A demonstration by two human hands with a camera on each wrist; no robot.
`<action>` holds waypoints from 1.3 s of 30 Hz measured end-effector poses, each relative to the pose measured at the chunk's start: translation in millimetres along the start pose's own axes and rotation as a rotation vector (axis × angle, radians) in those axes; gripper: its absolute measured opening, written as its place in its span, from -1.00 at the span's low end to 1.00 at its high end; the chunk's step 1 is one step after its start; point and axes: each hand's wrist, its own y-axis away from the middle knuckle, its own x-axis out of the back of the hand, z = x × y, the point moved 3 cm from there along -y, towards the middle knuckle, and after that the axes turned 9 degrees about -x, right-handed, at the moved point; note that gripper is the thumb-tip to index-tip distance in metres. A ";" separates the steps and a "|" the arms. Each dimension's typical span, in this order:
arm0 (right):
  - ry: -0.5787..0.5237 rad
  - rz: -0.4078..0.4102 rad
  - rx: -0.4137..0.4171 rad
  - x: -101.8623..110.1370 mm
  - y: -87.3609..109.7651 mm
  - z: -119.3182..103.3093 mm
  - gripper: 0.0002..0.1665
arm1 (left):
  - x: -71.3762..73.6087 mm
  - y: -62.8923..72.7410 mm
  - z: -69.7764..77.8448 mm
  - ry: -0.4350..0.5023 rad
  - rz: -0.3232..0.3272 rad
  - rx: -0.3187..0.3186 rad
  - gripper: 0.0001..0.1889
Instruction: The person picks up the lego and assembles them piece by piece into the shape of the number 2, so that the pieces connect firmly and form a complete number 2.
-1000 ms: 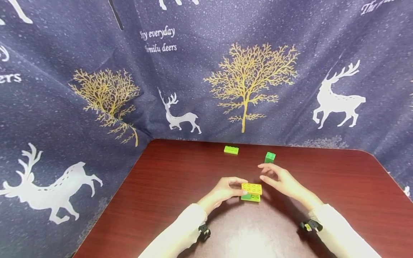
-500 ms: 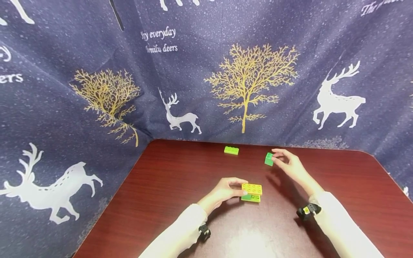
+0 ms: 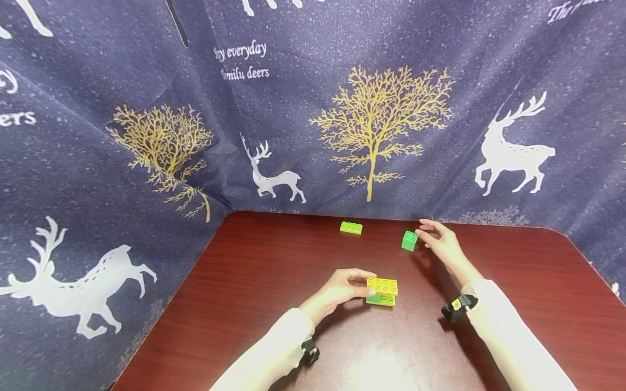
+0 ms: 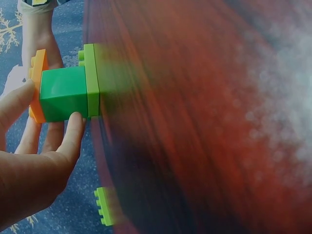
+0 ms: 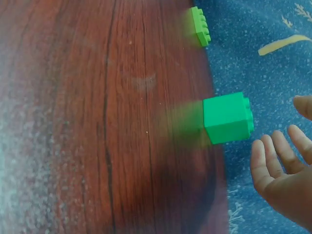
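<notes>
My left hand [image 3: 339, 288] grips a small stack of toy building bricks near the middle of the table. An orange-yellow plate [image 3: 386, 285] forms its top, a green brick [image 4: 63, 95] its middle and a lime plate [image 4: 92, 80] its base. In the left wrist view, fingers lie along the orange plate and the green brick. Farther back, a separate green toy brick [image 3: 409, 241] stands studs up on the table. Just right of it is my right hand [image 3: 444, 243], fingers loosely bent and parted; the right wrist view shows a gap between the fingertips and this green brick [image 5: 226, 118].
Another lime plate [image 3: 351, 228] lies near the back edge of the reddish-brown table [image 3: 254, 260], left of the separate green brick. A dark blue cloth [image 3: 293, 108] printed with deer and trees hangs behind the table and along its left side.
My right hand has moved away from the stack, back to the separate green brick and then slightly beyond its right side, and the brick has turned a little. The left hand stays on the stack.
</notes>
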 end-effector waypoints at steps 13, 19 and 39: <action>0.125 -0.039 -0.040 -12.4 -8.8 3.3 -0.36 | 0.8 -2.6 1.8 0.004 0.003 -0.004 -0.63; 0.119 -0.067 -0.101 -12.6 -9.0 12.3 -0.34 | 0.0 -1.4 0.3 -0.008 0.004 0.003 -0.63; 0.133 -0.089 -0.156 -14.1 -6.9 24.7 -0.45 | 0.1 0.8 -1.3 -0.015 0.004 -0.001 -0.63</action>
